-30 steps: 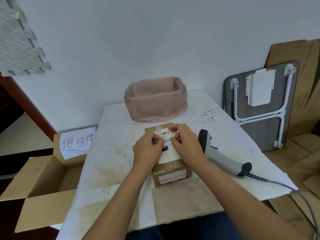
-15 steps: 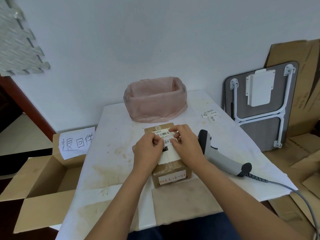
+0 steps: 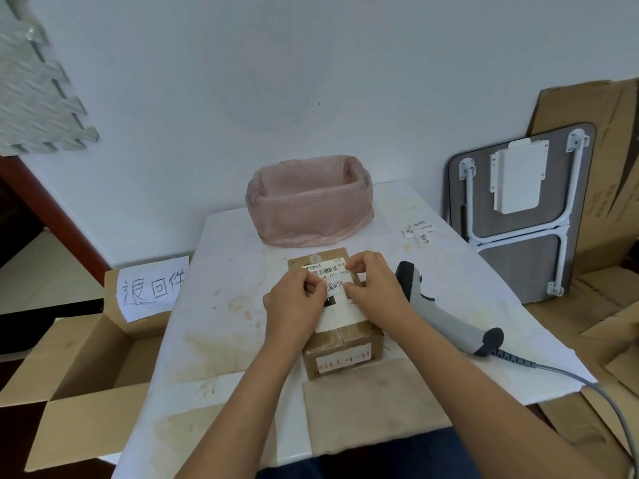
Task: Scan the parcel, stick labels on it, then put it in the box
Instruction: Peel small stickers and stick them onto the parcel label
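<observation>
A small brown cardboard parcel (image 3: 342,344) lies in the middle of the white table (image 3: 221,305), with a barcode sheet on its top. My left hand (image 3: 294,302) and my right hand (image 3: 377,292) both rest on that top. Between their fingertips they pinch a small white handwritten label (image 3: 334,285), held flat against the sheet. A grey barcode scanner (image 3: 446,316) lies on the table just right of my right hand. An open cardboard box (image 3: 79,368) with a handwritten paper sign stands on the floor to the left of the table.
A pink plastic-lined basket (image 3: 311,202) stands at the table's back. Three loose small labels (image 3: 419,231) lie at the back right. The scanner cable (image 3: 587,388) trails off the right edge. A folded table (image 3: 518,209) and flat cardboard lean against the wall on the right.
Both hands stay on the parcel's top; the fingers have shifted slightly, and more of the small label's writing shows between them.
</observation>
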